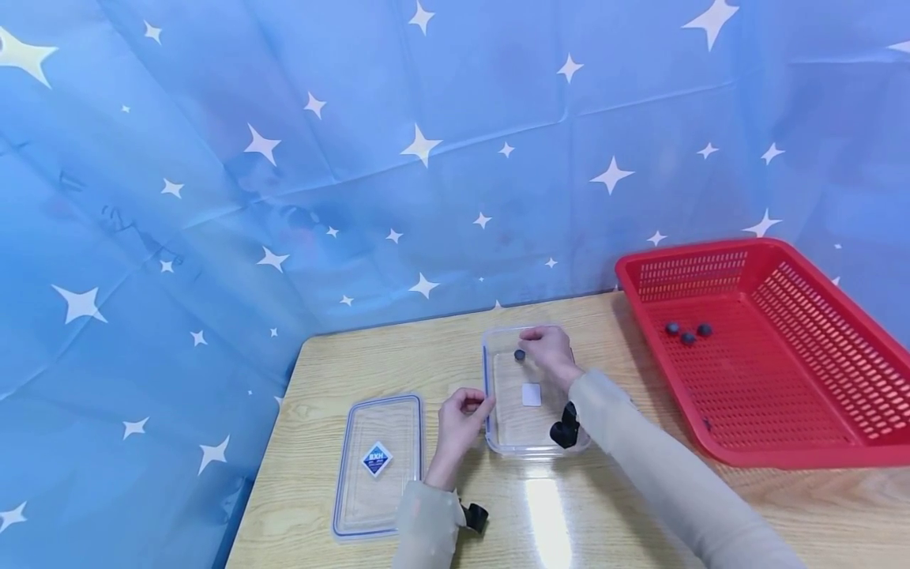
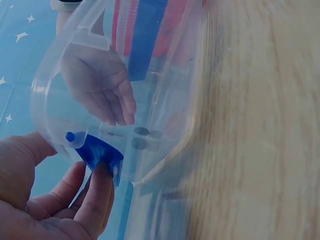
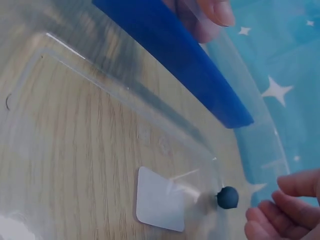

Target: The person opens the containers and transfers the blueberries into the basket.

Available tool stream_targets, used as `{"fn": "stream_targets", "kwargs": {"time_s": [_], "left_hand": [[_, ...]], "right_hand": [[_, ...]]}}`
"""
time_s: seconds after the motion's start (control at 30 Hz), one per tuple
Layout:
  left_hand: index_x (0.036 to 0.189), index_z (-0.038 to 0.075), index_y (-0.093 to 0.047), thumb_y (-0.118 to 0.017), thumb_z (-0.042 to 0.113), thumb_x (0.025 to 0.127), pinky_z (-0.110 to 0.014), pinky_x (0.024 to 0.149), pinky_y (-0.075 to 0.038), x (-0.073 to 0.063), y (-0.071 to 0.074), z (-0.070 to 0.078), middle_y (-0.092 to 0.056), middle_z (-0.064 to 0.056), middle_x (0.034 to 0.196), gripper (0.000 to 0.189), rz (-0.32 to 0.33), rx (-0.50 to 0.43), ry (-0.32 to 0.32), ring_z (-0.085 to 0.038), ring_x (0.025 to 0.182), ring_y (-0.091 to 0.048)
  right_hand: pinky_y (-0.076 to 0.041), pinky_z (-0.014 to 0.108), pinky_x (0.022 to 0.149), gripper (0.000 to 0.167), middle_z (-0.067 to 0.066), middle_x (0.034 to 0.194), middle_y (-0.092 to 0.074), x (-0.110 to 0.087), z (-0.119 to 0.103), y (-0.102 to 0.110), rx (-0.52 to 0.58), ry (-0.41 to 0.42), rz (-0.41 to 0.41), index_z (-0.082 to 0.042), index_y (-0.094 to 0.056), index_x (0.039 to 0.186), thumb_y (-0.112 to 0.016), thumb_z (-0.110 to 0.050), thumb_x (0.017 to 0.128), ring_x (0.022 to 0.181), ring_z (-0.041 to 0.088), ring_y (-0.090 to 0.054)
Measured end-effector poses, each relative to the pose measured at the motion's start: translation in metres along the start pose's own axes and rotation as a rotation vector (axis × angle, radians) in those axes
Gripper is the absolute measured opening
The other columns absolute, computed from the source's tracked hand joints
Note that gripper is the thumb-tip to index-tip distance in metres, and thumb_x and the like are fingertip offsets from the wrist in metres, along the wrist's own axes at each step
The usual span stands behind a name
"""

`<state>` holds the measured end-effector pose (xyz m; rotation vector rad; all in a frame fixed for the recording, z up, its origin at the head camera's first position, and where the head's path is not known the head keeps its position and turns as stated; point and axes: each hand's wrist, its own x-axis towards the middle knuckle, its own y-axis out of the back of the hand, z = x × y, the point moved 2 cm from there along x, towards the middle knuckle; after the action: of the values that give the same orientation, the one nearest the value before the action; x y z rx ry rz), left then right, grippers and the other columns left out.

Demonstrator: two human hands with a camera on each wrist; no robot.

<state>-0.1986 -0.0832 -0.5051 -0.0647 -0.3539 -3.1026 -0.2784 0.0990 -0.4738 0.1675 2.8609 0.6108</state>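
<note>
A clear plastic food container [image 1: 508,438] stands without a lid on the table. My left hand [image 1: 460,427] grips its left side, with fingers [image 2: 97,195] at the blue latch [image 2: 95,152] in the left wrist view. Over the container's far part is my right hand [image 1: 549,350], fingers loosely bent and holding nothing. A dark blueberry [image 3: 228,197] lies inside, just off the right fingertips [image 3: 257,220]. On the container's bottom shows a white square label [image 1: 531,394].
Left of the container, the blue-edged clear lid [image 1: 394,498] lies flat with a blue and white sticker [image 1: 377,458]. To the right, a red slotted basket [image 1: 775,395] holds several blueberries [image 1: 687,338]. A blue star-printed cloth [image 1: 426,205] hangs behind the table [image 1: 320,379].
</note>
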Motion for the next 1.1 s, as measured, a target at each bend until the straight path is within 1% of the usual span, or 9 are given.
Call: {"fn": "stream_targets", "kwargs": {"time_s": [0.2, 0.27, 0.33, 0.37, 0.43, 0.53, 0.87, 0.97, 1.1], "left_hand": [[0.087, -0.005, -0.062, -0.070, 0.005, 0.082, -0.016, 0.063, -0.048, -0.002, 0.001, 0.006, -0.063, -0.009, 0.082, 0.014, -0.003, 0.006, -0.016, -0.014, 0.074, -0.058], [0.087, -0.007, -0.061, -0.069, 0.002, 0.082, -0.015, 0.063, -0.048, -0.005, 0.002, 0.016, -0.063, -0.011, 0.082, 0.013, -0.006, 0.006, -0.018, -0.016, 0.074, -0.059], [0.086, -0.009, -0.061, -0.068, 0.000, 0.082, -0.015, 0.062, -0.047, -0.010, 0.004, 0.027, -0.063, -0.013, 0.082, 0.012, -0.009, 0.007, -0.029, -0.016, 0.073, -0.058], [0.086, -0.008, -0.061, -0.068, 0.000, 0.082, -0.014, 0.062, -0.047, -0.010, 0.004, 0.028, -0.063, -0.012, 0.082, 0.012, -0.009, 0.004, -0.030, -0.014, 0.073, -0.058], [0.086, -0.011, -0.060, -0.067, -0.002, 0.082, -0.014, 0.062, -0.047, -0.014, 0.005, 0.039, -0.063, -0.017, 0.082, 0.012, -0.010, 0.010, -0.034, -0.017, 0.073, -0.058], [0.087, -0.012, -0.060, -0.066, -0.002, 0.082, -0.013, 0.062, -0.047, -0.015, 0.005, 0.040, -0.063, -0.018, 0.083, 0.013, -0.010, 0.019, -0.041, -0.018, 0.073, -0.058], [0.086, -0.013, -0.059, -0.067, -0.003, 0.081, -0.014, 0.064, -0.048, -0.014, 0.004, 0.039, -0.063, -0.019, 0.083, 0.014, -0.012, 0.015, -0.043, -0.027, 0.075, -0.060], [0.086, -0.012, -0.060, -0.068, -0.002, 0.081, -0.015, 0.063, -0.048, -0.009, 0.002, 0.027, -0.063, -0.018, 0.082, 0.014, -0.001, 0.018, -0.038, -0.025, 0.074, -0.060], [0.086, -0.007, -0.062, -0.070, 0.002, 0.081, -0.015, 0.063, -0.048, -0.002, 0.000, 0.008, -0.064, -0.013, 0.082, 0.014, 0.015, 0.031, -0.028, -0.017, 0.073, -0.059]], "right_hand": [[-0.047, 0.034, 0.083, 0.024, 0.013, 0.111, -0.066, 0.003, 0.000, -0.004, -0.081, 0.036, 0.032, -0.003, -0.070, 0.105, -0.065, -0.012, 0.083, 0.102, 0.026, -0.058], [-0.048, 0.033, 0.079, 0.023, 0.014, 0.111, -0.066, 0.004, 0.000, -0.006, -0.084, 0.036, 0.014, -0.003, -0.069, 0.106, -0.065, -0.011, 0.084, 0.098, 0.026, -0.059], [-0.048, 0.034, 0.079, 0.023, 0.015, 0.111, -0.065, 0.005, 0.000, -0.008, -0.083, 0.041, -0.009, -0.001, -0.068, 0.107, -0.064, -0.009, 0.085, 0.097, 0.026, -0.059], [-0.048, 0.034, 0.080, 0.024, 0.015, 0.111, -0.065, 0.005, 0.000, -0.009, -0.078, 0.044, -0.024, 0.000, -0.068, 0.107, -0.064, -0.008, 0.086, 0.097, 0.026, -0.059], [-0.048, 0.035, 0.081, 0.024, 0.017, 0.111, -0.064, 0.007, 0.000, -0.012, -0.069, 0.051, -0.056, 0.002, -0.066, 0.108, -0.063, -0.005, 0.086, 0.097, 0.027, -0.058], [-0.047, 0.037, 0.084, 0.024, 0.018, 0.109, -0.064, 0.008, 0.001, -0.014, -0.075, 0.066, -0.088, 0.004, -0.065, 0.108, -0.062, -0.001, 0.085, 0.098, 0.029, -0.058], [-0.051, 0.037, 0.075, 0.021, 0.018, 0.096, -0.065, 0.011, 0.005, -0.022, -0.190, 0.162, -0.121, 0.007, -0.066, 0.101, -0.062, 0.007, 0.081, 0.086, 0.028, -0.059], [-0.050, 0.036, 0.074, 0.019, 0.018, 0.094, -0.064, 0.011, 0.006, -0.023, -0.181, 0.167, -0.126, 0.007, -0.066, 0.100, -0.063, 0.006, 0.081, 0.085, 0.028, -0.059], [-0.050, 0.036, 0.075, 0.020, 0.017, 0.094, -0.063, 0.012, 0.007, -0.025, -0.183, 0.168, -0.132, 0.007, -0.066, 0.099, -0.064, 0.006, 0.080, 0.085, 0.028, -0.058]]}}
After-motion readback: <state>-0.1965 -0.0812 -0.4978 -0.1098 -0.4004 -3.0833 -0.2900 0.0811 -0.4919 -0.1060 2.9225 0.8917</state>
